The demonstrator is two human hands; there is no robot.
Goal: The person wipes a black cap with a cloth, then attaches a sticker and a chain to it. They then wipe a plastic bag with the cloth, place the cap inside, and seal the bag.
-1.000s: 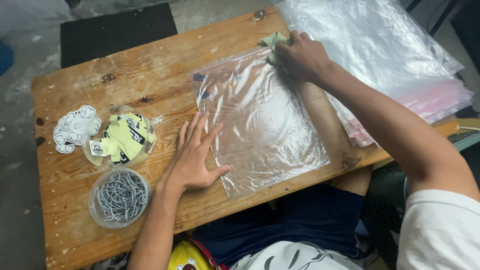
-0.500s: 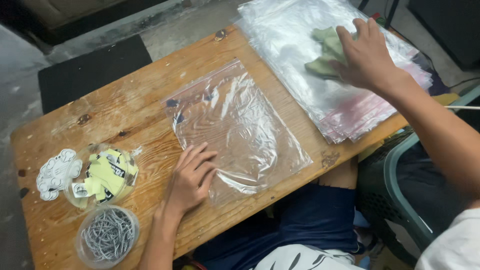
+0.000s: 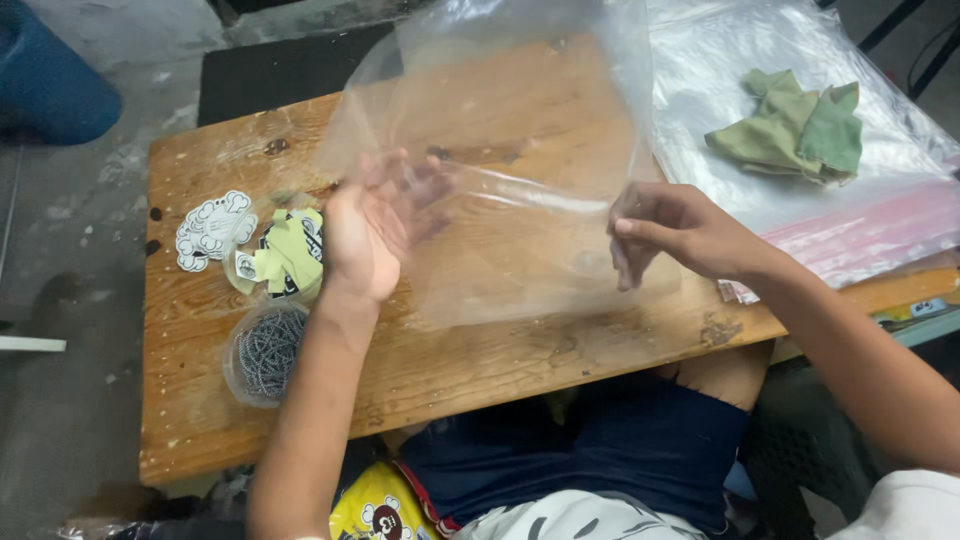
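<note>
A large clear plastic bag [image 3: 500, 150] is lifted off the wooden table [image 3: 480, 370] and held upright in front of me. My left hand [image 3: 375, 225] grips its left edge, fingers partly behind the film. My right hand [image 3: 675, 230] pinches the bag's lower right edge. A folded green cloth [image 3: 790, 130] lies to the right on a stack of clear bags [image 3: 850, 230], apart from both hands.
At the table's left stand a clear cup of yellow-green and black stickers [image 3: 285, 255], white cut-out stickers [image 3: 205, 230], and a round tub of metal clips [image 3: 265, 350]. A black mat [image 3: 270, 70] lies beyond the table. My knees are under the front edge.
The bag lay flat under my left hand before; now both hands hold it up. My right hand left the green cloth on the stack and came to the bag.
</note>
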